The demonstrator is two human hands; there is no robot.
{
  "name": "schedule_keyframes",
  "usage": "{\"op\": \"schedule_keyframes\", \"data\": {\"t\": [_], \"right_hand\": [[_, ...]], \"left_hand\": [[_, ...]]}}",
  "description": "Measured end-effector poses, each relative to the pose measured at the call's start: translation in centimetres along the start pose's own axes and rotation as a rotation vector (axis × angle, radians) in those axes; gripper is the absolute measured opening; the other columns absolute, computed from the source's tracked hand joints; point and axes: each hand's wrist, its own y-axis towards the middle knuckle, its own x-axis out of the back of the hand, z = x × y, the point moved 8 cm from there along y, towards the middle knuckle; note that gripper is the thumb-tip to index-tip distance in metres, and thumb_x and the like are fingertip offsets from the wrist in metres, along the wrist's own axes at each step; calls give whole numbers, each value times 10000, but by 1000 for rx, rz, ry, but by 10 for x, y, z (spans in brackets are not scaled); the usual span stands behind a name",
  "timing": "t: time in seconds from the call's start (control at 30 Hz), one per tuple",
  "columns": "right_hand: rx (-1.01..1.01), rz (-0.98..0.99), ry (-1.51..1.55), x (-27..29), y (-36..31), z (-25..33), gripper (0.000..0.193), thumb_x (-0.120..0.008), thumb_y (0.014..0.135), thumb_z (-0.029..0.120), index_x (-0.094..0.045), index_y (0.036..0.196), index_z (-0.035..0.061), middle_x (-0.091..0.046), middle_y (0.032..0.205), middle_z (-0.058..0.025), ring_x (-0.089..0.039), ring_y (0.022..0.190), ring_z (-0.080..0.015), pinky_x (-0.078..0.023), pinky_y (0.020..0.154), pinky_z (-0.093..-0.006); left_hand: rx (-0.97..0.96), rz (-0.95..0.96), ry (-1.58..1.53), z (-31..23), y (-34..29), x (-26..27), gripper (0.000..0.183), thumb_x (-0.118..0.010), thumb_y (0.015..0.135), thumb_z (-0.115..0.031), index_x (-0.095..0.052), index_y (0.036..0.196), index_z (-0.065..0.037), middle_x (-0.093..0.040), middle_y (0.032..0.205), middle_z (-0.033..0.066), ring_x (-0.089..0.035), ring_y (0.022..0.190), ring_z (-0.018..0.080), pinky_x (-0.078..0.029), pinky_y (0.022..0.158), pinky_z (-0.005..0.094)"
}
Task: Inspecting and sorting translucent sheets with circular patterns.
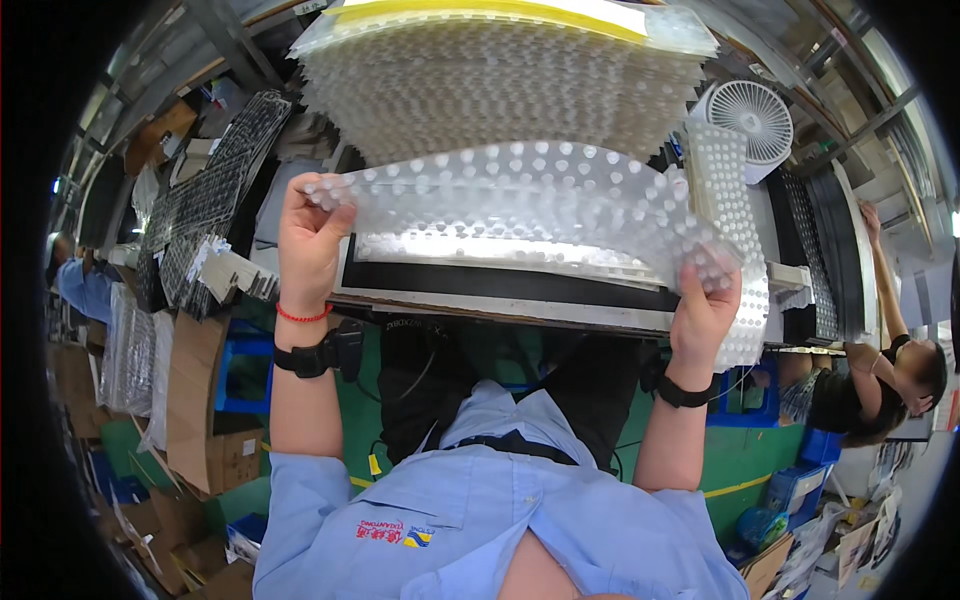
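A translucent plastic sheet with white round dots [520, 185] stretches between my two hands, bowed upward in the middle. My left hand [315, 235] pinches its left end between thumb and fingers. At the lower right end, my right hand [705, 300] grips the sheet, thumb in front. Beneath it, on the workbench, lies a shiny silvery flat piece [480, 252], partly covered by the sheet. Behind, a tall stack of translucent sheets [500, 90] rises, topped by yellow and white layers.
A dotted strip [728, 180] hangs over the bench's right edge beside a white fan [748, 122]. Black grid-like panels [215, 190] lean at the left, near a cardboard box [215, 450]. Another person [880, 385] is at the far right. The bench's front edge [500, 308] faces me.
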Motion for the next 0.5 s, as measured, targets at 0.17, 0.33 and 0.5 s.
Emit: {"op": "schedule_keyframes", "data": {"t": [0.17, 0.33, 0.5], "right_hand": [[-51, 121, -221, -15, 3, -8, 690, -767, 740, 13, -427, 1339, 42, -584, 1121, -69, -533, 1054, -134, -444, 910, -294], [-113, 130, -314, -7, 7, -16, 705, -760, 743, 7, -419, 1359, 47, -608, 1067, -60, -545, 992, -107, -457, 768, -229], [-68, 122, -310, 3, 3, -13, 427, -726, 772, -28, -591, 1174, 17, -636, 983, -54, -566, 880, -91, -449, 720, -207]], "left_hand": [[-31, 131, 27, 7, 0, -15, 459, -678, 828, 1, -468, 1231, -65, -563, 1102, 55, -518, 1047, 151, -413, 927, 308], [14, 120, 67, 20, -6, -5, 432, -681, 863, -79, -473, 1241, -68, -565, 1065, 33, -534, 984, 130, -422, 883, 272], [-21, 7, 143, 22, 0, 14, 291, -678, 889, -151, -510, 1108, -60, -599, 980, 5, -562, 890, 99, -453, 813, 245]]}}
